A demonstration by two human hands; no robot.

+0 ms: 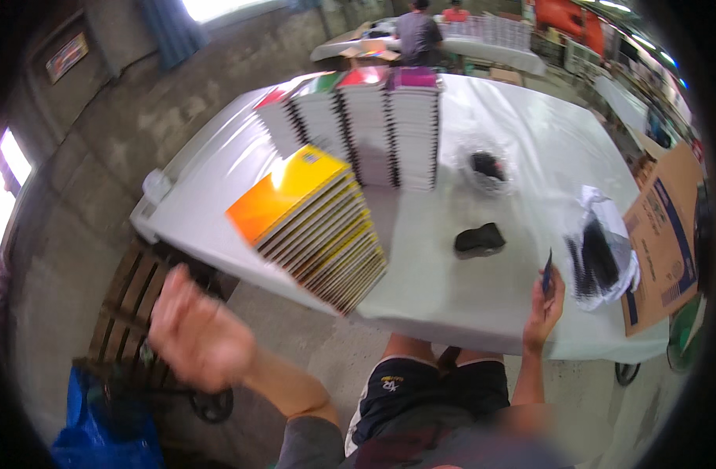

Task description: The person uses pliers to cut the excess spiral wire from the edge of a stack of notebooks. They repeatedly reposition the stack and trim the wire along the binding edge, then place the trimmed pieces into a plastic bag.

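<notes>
My right hand (544,306) is closed on a thin, flat, dark blue thing (547,273) at the table's near right edge. Its exact kind I cannot make out. Off the table at the left, my left hand (200,332) is raised and smeared by motion, so its fingers are unclear. Between my hands, a tall stack of yellow-covered notebooks (319,227) stands at the table's near edge. Right of this stack lies a black, sponge-like block (480,240). A white plastic bag (630,270) with black spiral coils (596,254) lies beside my right hand.
Several tall stacks of spiral notebooks (412,133) stand farther back on the white-covered table (545,141). A clear plastic-wrapped bundle (487,168) sits right of them. A cardboard box (663,242) stands at the right edge. A wooden pallet (123,301) and blue bag (100,438) are lower left.
</notes>
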